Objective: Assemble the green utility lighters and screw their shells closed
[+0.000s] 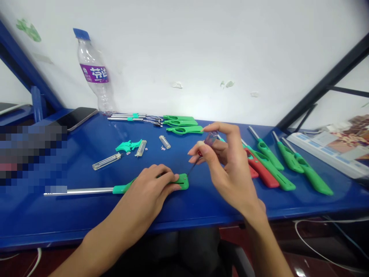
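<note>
Under my left hand point(154, 184) lies a green long-necked lighter point(121, 188), its metal tube pointing left along the blue table. The fingers of that hand close over the handle and press it down near its right end. My right hand point(227, 161) grips a small screwdriver point(211, 136) with a clear handle. The thin dark shaft slants down left, its tip close to the screw hole at the handle's end; I cannot tell whether it touches. Beyond the hands lie clear fuel tanks point(106, 161) and teal plastic pieces point(128, 146).
Green handle shells point(184, 130) and metal tubes with wires point(127, 117) lie along the wall. More green lighters point(311, 173) and a red one point(265, 175) lie at right, beside a white power strip point(325, 154). A bottle point(93, 73) and a phone point(77, 117) are at back left.
</note>
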`<state>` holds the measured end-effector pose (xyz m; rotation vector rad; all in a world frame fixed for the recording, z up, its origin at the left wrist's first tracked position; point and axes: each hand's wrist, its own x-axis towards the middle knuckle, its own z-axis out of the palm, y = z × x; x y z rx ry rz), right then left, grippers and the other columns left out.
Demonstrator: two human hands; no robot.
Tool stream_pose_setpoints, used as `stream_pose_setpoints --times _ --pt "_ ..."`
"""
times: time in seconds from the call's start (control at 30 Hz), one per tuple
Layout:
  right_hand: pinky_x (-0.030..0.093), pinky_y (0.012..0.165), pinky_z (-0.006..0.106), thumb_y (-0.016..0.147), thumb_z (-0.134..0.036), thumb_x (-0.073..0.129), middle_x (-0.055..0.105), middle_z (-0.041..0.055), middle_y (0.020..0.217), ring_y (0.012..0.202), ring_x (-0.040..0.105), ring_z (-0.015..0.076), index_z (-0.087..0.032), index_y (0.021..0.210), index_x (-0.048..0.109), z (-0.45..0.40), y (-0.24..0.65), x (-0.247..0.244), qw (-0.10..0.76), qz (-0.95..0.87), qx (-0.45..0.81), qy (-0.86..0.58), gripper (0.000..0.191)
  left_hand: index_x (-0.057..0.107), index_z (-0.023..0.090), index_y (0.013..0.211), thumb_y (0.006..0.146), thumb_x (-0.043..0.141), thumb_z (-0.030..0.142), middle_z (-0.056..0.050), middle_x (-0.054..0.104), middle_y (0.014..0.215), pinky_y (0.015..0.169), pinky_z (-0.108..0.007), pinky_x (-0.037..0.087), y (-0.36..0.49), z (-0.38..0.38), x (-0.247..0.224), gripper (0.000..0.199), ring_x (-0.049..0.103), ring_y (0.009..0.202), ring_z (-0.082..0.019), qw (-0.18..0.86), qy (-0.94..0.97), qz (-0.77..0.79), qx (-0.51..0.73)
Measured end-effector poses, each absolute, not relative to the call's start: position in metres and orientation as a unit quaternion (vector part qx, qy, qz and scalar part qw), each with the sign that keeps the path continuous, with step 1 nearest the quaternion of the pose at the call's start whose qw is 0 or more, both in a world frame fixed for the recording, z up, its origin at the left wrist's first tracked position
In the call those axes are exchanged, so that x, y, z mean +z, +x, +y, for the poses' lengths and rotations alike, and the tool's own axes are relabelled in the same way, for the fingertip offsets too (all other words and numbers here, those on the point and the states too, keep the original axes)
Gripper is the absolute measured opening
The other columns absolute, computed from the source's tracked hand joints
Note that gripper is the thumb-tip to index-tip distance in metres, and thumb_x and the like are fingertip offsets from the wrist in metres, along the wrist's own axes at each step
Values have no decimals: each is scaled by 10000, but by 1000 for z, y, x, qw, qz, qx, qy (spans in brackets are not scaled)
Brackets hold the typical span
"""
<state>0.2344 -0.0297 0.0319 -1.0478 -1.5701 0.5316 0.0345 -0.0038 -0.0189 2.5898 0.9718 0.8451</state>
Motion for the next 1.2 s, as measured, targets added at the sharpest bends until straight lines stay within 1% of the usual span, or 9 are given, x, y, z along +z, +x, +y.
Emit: stream_pose_setpoints --times 0.2,0.37,0.67,0.87,1.1,1.2 --pt "628 731 322 1073 -265 540 711 -44 910 763 749 148 -320 1268 476 -28 234 30 533 -681 224 -450 212 715 194 1045 1059 559 287 -43 704 1063 838 -415 526 36 -3 -18 182 661 926 -246 126 891 332 283" --pt "632 743 334 1073 -266 545 715 -40 924 784 756 157 -322 1271 471 -29 232 30 545 -672 229 -446 219 711 211 1064 1057 567 284 -40 706 1082 853 -400 519 35 -4 -19 162 659 938 -241 126 889 333 287" --pt "627 720 304 1065 -247 567 715 -47 894 764 749 145 -309 1273 482 -26 233 28 548 -677 232 -432 233 713 200 1067 1057 565 286 -41 700 1088 856 -412 519 36 -3 -20 171 655 944 -246 129 888 331 292" --pt "608 657 284 1047 -226 591 689 -53 870 703 739 140 -302 1301 496 -19 227 19 569 -673 179 -438 282 704 191 1044 1045 583 265 -42 699 1063 837 -423 515 35 -3 -20 142 656 929 -252 128 888 326 297" --pt "592 543 245 1044 -287 613 622 -74 782 624 720 137 -311 1288 513 -13 225 14 581 -640 159 -477 265 694 206 1053 1042 593 256 -25 690 1048 830 -412 498 34 -4 -20 114 643 922 -240 142 888 331 287" --pt "587 531 237 1027 -300 647 609 -77 785 613 722 137 -314 1297 510 -12 224 13 580 -639 127 -490 303 692 205 1050 1039 599 253 -23 690 1047 828 -411 498 34 -4 -20 106 642 920 -239 142 887 334 285"
